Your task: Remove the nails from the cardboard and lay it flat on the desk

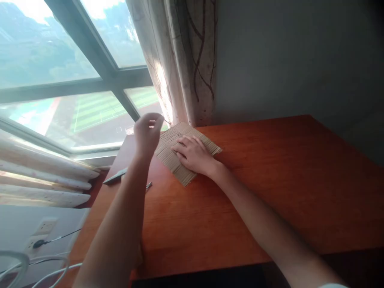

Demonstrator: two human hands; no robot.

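- Your left hand (pixel 147 132) is pinching a thin piece (pixel 168 121), too small to identify; your right hand (pixel 196 155) is lying flat across the cardboard (pixel 181 172).
- That cardboard is resting on the worktop (pixel 270 180) near the curtain (pixel 186 60); pressing beside the dotted patch (pixel 170 137) is probably steadying it best.
- Farther out, a small metal item (pixel 149 186) is lying beside your left forearm.
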